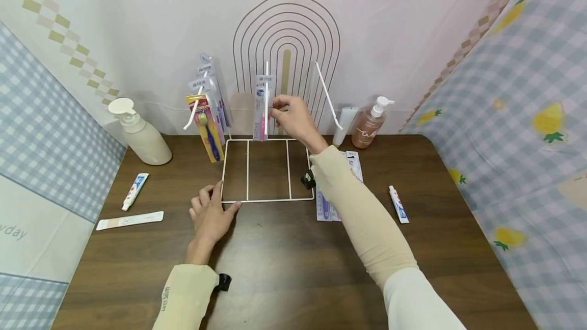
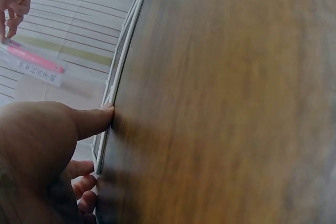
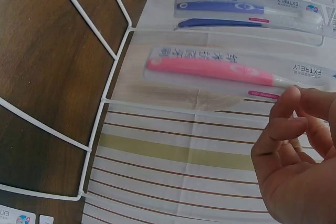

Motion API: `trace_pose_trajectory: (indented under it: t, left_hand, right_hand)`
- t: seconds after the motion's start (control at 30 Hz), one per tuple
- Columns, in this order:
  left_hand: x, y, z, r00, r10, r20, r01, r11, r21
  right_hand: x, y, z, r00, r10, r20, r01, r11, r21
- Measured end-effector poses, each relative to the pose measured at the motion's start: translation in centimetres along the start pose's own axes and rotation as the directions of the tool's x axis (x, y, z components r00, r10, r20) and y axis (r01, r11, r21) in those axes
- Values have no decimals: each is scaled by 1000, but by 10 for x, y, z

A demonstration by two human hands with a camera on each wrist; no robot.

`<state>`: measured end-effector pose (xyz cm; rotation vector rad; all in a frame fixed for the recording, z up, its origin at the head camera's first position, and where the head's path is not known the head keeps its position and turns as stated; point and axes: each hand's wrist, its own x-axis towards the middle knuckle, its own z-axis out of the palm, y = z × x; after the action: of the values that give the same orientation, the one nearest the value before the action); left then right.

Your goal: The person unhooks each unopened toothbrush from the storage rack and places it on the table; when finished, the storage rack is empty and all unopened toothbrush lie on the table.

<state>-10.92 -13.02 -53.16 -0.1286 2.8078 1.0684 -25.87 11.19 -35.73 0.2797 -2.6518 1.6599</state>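
Note:
A white wire display rack (image 1: 268, 200) with three hooks stands on the table. My right hand (image 1: 295, 118) is at the middle hook and pinches the edge of a packaged pink toothbrush (image 3: 210, 72) between thumb and fingertip. That pack hangs upright along the hook in the head view. My left hand (image 1: 212, 218) holds the rack's front left corner, thumb on the front wire and fingers along the side wire. On the left hook hang several toothbrush packs, the front one a yellow and red pack (image 1: 208, 131) with a blue brush.
More toothbrush packs (image 1: 324, 208) lie right of the rack, partly under my right forearm. Toothpaste tubes (image 1: 135, 191) (image 1: 398, 204) and a flat sachet (image 1: 130, 220) lie on the table. A cream pump bottle (image 1: 145, 139), a white tube (image 1: 344, 124) and a pink pump bottle (image 1: 368, 126) stand behind.

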Motion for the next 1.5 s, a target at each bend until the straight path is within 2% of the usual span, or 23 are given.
trace_pose_trajectory:
  t: [0.47,0.8,1.03,1.13,1.3,1.5]
  left_hand:
    - [-2,3,0,1000,12,-4,-12,1000,-12]
    - [0,3,2,1000,8,10,-8,1000,-3]
    - [-4,2,1,1000,2,1,-2,1000,-24]
    - [-4,2,0,1000,5,0,-5,1000,-17]
    - [-4,1,0,1000,6,-2,-6,1000,-6]
    - [-2,1,0,1000,1,10,-1,1000,-6]
  right_hand:
    - [-9,9,-9,996,-28,-90,33,998,53]
    - [-20,36,-19,994,-25,-110,32,998,62]
    - [-37,61,-24,994,72,-83,-62,991,121]
    - [-43,71,-25,993,84,-83,-74,990,116]
    - [-52,84,-31,990,95,-103,-81,989,126]
    - [-63,100,-44,977,159,-144,-141,981,130]
